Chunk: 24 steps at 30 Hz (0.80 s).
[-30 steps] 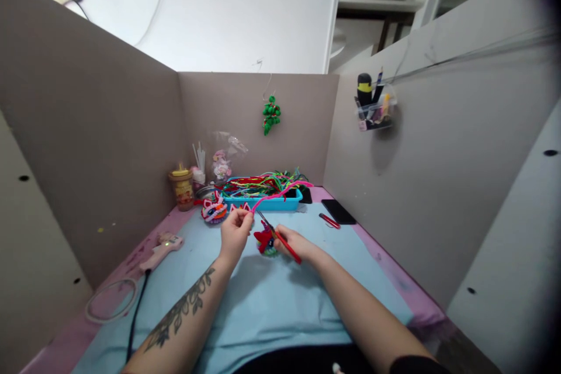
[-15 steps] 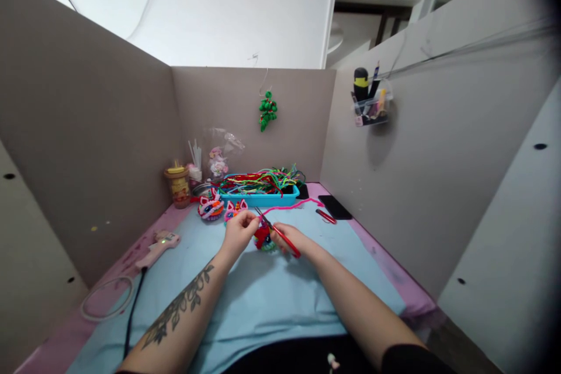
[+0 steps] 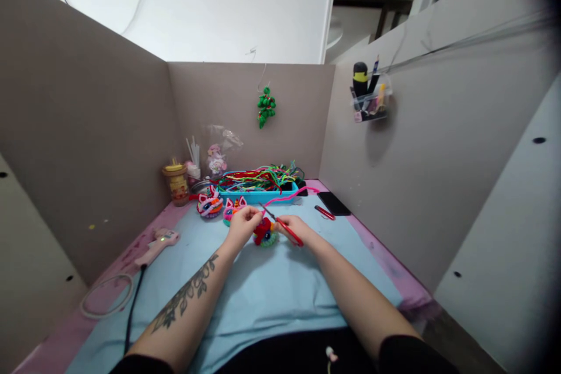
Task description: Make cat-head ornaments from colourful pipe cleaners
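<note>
In the head view, my left hand (image 3: 244, 224) is closed in a pinch on the end of a pink pipe cleaner (image 3: 293, 196), whose free length runs off toward the back right. My right hand (image 3: 299, 227) grips red-handled scissors (image 3: 291, 234); their blades point up and left, close to my left fingertips. Between both hands a small red and green pipe-cleaner figure (image 3: 265, 235) with a dark blue eye rests on the cloth, its top partly hidden. Just behind my left hand sits a pink, horned pipe-cleaner figure (image 3: 231, 210), partly covered.
A blue tray (image 3: 236, 196) of loose pipe cleaners stands at the back. Left of it are another colourful figure (image 3: 209, 204) and a drink cup (image 3: 177, 186). A pink glue gun (image 3: 156, 246) lies left. A red-handled tool (image 3: 325, 213) and a phone (image 3: 333, 203) lie right.
The scissors have tilted flatter, and their blades have shifted slightly right. The pink pipe cleaner now arches higher, across the tray's front. The camera view has shifted a little.
</note>
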Tool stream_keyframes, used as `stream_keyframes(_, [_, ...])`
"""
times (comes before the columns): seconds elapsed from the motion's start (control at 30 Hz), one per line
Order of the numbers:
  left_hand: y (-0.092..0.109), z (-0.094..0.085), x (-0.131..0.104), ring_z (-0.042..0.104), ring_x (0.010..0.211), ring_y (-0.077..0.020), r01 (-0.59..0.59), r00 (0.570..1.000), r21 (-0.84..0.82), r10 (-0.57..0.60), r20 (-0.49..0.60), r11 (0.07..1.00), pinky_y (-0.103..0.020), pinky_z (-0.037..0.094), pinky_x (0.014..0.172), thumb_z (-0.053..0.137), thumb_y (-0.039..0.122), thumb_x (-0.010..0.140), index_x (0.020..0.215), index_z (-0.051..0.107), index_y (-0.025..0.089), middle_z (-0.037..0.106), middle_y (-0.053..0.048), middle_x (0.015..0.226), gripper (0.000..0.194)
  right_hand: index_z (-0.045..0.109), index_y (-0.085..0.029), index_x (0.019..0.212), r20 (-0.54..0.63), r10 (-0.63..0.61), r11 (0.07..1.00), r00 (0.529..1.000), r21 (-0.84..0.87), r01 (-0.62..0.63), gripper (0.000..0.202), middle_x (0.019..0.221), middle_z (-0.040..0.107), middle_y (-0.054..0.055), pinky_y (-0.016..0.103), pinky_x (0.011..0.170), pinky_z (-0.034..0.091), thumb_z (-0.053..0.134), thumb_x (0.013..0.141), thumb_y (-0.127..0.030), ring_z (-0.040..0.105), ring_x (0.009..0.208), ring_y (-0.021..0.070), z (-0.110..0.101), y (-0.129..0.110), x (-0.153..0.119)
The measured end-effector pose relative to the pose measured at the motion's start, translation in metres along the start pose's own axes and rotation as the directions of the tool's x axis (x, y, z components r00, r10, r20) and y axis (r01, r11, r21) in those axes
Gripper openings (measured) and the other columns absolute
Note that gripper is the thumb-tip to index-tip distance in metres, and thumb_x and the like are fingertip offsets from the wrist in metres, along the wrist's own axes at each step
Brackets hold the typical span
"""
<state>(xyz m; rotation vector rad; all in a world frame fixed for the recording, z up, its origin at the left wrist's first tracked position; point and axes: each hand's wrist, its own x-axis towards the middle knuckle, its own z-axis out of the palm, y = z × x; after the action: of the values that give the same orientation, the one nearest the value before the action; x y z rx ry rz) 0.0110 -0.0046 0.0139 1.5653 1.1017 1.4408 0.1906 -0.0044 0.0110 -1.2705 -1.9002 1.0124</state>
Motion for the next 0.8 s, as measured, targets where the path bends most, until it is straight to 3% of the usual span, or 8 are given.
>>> stream_keyframes(0.1, [-0.001,0.001,0.001,0.043,0.041,-0.0069,0.020,1.000,-0.012,-0.020,0.008,1.000,-0.018,0.030,0.040,0.065,0.038,0.066,0.064,0.057,0.015,0.053,0.003,0.049,0.024,0.053,-0.016,0.062,-0.116,-0.042,0.996,0.992,-0.081,0.032,0.035,0.052,0.044,-0.004,0.020,0.047,0.029,0.049,0.075,-0.048,0.040,0.049,0.0089,-0.011,0.005,0.005])
stream_keyframes(0.2, [0.002,-0.001,0.000,0.042,0.039,-0.0069,0.054,0.998,-0.028,-0.053,0.027,0.998,-0.018,0.030,0.039,0.066,0.040,0.065,0.065,0.058,0.015,0.052,0.003,0.047,0.026,0.055,-0.016,0.064,-0.236,0.035,0.973,0.971,-0.213,-0.087,0.038,0.055,0.050,-0.002,0.021,0.049,0.030,0.048,0.076,-0.051,0.045,0.054,0.0111,-0.023,0.017,0.011])
stream_keyframes(0.33, [0.006,-0.004,-0.002,0.047,0.043,-0.0086,0.102,0.994,-0.087,-0.098,0.043,0.991,-0.020,0.037,0.042,0.067,0.042,0.064,0.070,0.063,0.014,0.055,0.001,0.051,0.029,0.060,-0.017,0.073,-0.367,0.208,0.785,0.907,-0.491,-0.379,0.036,0.072,0.062,0.006,0.023,0.055,0.035,0.056,0.072,-0.053,0.056,0.069,0.0175,-0.037,0.039,0.019])
stream_keyframes(0.47, [0.007,-0.003,-0.004,0.054,0.054,-0.0114,0.109,0.994,-0.123,-0.108,0.021,0.986,-0.022,0.045,0.052,0.070,0.040,0.061,0.077,0.068,0.013,0.062,-0.002,0.060,0.031,0.064,-0.016,0.082,-0.374,0.223,0.689,0.900,-0.593,-0.417,0.026,0.090,0.064,0.012,0.029,0.064,0.042,0.058,0.074,-0.040,0.059,0.083,0.0240,-0.041,0.047,0.019])
stream_keyframes(0.57, [0.007,-0.002,-0.006,0.054,0.052,-0.0112,0.109,0.994,-0.111,-0.107,0.031,0.988,-0.023,0.044,0.052,0.072,0.038,0.059,0.077,0.068,0.013,0.063,-0.002,0.060,0.031,0.065,-0.017,0.089,-0.413,-0.080,0.825,0.907,-0.538,-0.172,0.020,0.096,0.061,0.011,0.031,0.075,0.044,0.055,0.079,-0.031,0.057,0.088,0.0214,-0.033,0.037,0.013])
stream_keyframes(0.63, [0.006,-0.001,-0.007,0.053,0.051,-0.0107,0.113,0.992,-0.112,-0.106,0.062,0.987,-0.022,0.044,0.051,0.073,0.036,0.059,0.075,0.066,0.012,0.063,-0.002,0.059,0.030,0.064,-0.018,0.094,-0.396,-0.340,0.875,0.853,-0.466,0.132,0.020,0.095,0.060,0.008,0.030,0.081,0.043,0.050,0.083,-0.027,0.056,0.088,0.0176,-0.023,0.027,0.008])
stream_keyframes(0.7, [0.006,0.000,-0.008,0.052,0.050,-0.0100,0.110,0.990,-0.122,-0.098,0.100,0.986,-0.022,0.042,0.050,0.073,0.036,0.059,0.072,0.064,0.012,0.061,-0.001,0.057,0.029,0.064,-0.019,0.095,-0.357,-0.527,0.829,0.771,-0.414,0.375,0.019,0.093,0.059,0.007,0.030,0.085,0.043,0.050,0.085,-0.026,0.055,0.091,0.0171,-0.012,0.018,0.004])
stream_keyframes(0.8, [0.005,0.000,-0.010,0.050,0.049,-0.0092,0.138,0.979,-0.143,-0.114,0.166,0.980,-0.021,0.039,0.049,0.073,0.037,0.060,0.073,0.061,0.012,0.060,-0.001,0.056,0.030,0.065,-0.020,0.094,-0.312,-0.672,0.734,0.671,-0.398,0.550,0.017,0.090,0.058,0.006,0.033,0.086,0.043,0.051,0.085,-0.023,0.054,0.092,0.0178,0.000,0.013,0.001])
